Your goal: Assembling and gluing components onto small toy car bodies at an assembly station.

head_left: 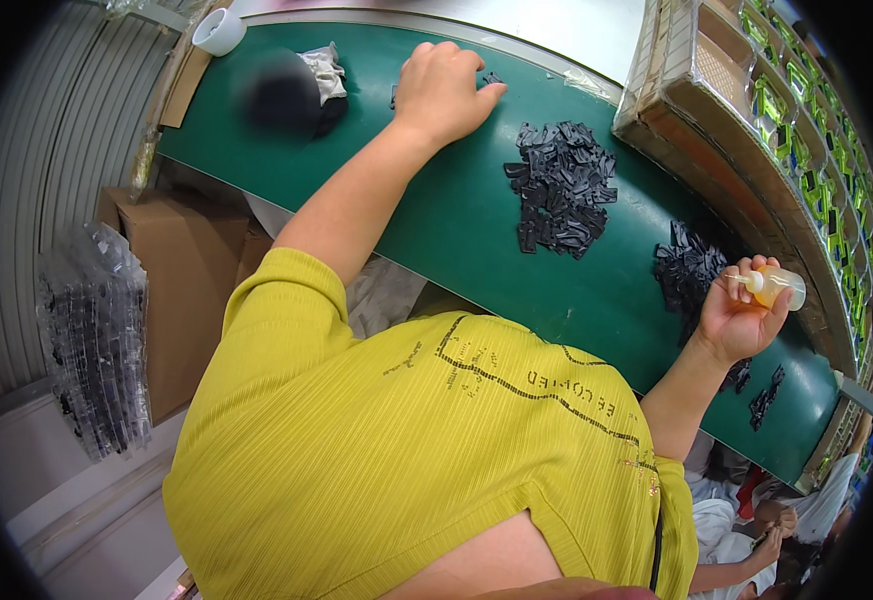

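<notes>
My left hand rests palm down near the far edge of the green table, its thumb held apart from its bent fingers. A small black plastic part lies beside the thumb, and the edge of another dark part shows at the wrist side. What is under the palm is hidden. On the right, my right hand is closed around a small squeeze bottle with a thin nozzle and yellow-orange liquid, tilted sideways. Between my hands is a heap of black plastic parts; a second heap sits next to my right hand.
A blurred dark bundle with a whitish cloth and a white roll are at the far left. Trays with green pieces line the right edge. A cardboard box and plastic-wrapped stack stand left. Another person's hands show lower right.
</notes>
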